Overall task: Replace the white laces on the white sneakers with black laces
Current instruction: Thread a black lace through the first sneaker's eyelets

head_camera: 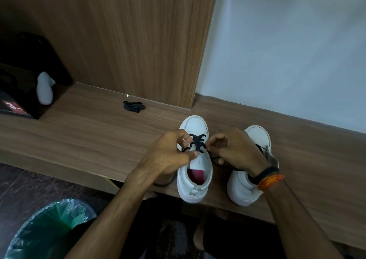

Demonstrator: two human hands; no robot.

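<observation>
Two white sneakers [195, 159] stand near the shelf's [89, 132] front edge; the left hand [170, 155] and right hand [235, 151] pinch a black lace [197, 142] threaded across the left one; a spare lace bundle [133, 106] lies near the back edge

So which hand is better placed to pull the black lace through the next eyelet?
Probably the right hand: its fingers already pinch the black lace at the sneaker's right eyelet row. The left hand steadies the opposite side, also pinching lace.
</observation>
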